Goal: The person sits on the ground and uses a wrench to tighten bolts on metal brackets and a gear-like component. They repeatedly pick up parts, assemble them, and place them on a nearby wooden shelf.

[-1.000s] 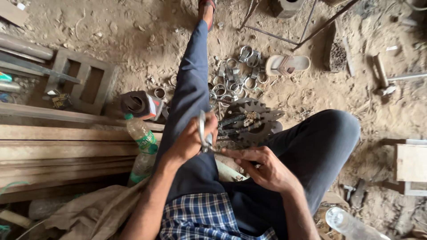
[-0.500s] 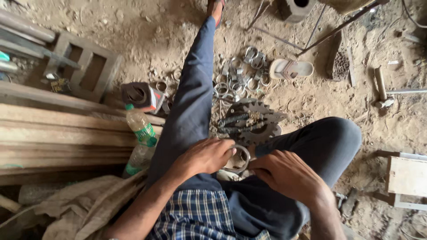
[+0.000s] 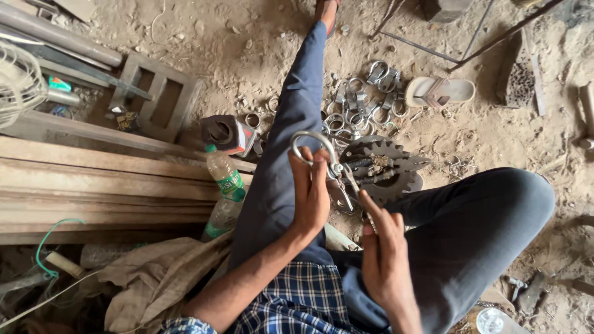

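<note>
Grip L: left hand clenched on metal clamp ring, mid-scene over lap.
Grip R: right hand pinching clamp's loose end.
Far: toothed sprocket, floor.

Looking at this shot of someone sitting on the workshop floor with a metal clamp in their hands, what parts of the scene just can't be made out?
- Head view: the far foot is cut off by the top edge.
- The toothed gear is partly hidden by the metal clamp and the right hand.
- The palm of the left hand faces away, so its grip on the clamp's ring is hidden.
- The small pieces hanging from the clamp are too small to tell apart.
- The clear bottle is cut off by the bottom edge.
</note>
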The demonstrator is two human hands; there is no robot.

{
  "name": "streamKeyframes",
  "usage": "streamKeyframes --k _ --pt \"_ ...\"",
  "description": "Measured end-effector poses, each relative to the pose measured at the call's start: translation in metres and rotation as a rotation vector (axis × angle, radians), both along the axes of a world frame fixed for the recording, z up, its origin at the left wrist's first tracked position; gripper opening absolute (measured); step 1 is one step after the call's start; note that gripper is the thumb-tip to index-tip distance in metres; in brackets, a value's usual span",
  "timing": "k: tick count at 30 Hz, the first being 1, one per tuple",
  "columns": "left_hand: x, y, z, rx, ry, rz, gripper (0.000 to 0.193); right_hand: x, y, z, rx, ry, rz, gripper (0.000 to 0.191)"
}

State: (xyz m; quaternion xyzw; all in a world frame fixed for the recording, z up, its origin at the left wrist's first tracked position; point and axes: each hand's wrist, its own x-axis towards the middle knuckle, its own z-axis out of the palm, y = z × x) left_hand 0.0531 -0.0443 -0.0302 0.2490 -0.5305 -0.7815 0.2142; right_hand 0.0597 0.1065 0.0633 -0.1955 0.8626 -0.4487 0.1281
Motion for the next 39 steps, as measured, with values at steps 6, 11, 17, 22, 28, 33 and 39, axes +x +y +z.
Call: streamKeyframes --k 6,11,17,22,28,33,39 --pt "0.005 0.007 -0.006 -0.059 0.013 0.026 0.037 0.005 -0.003 -0.005 0.011 0.186 0.052 0.056" --pt "0.007 0.004 0.003 0.351 -0.032 -0.003 0.065 0.003 0.001 -0.010 0.055 0.272 0.132 0.053" --pt "0.008 -0.001 0.015 0.236 -0.005 0.015 0.059 -0.002 0.005 -0.012 -0.029 0.139 0.207 0.052" --pt "0.006 -0.001 0.016 0.346 0.030 0.042 0.047 0.001 0.004 -0.018 0.029 0.172 0.215 0.058" --pt "0.006 -0.009 0.018 0.323 0.023 -0.157 0.050 -0.010 0.006 -0.012 0.026 0.158 0.227 0.054" --pt "0.000 -0.025 0.017 0.247 -0.103 -0.381 0.057 -0.028 0.019 0.004 0.111 0.213 0.299 0.050" --pt "0.002 -0.045 0.001 0.253 -0.364 -0.662 0.056 -0.046 0.037 0.015 0.206 0.158 0.495 0.059"
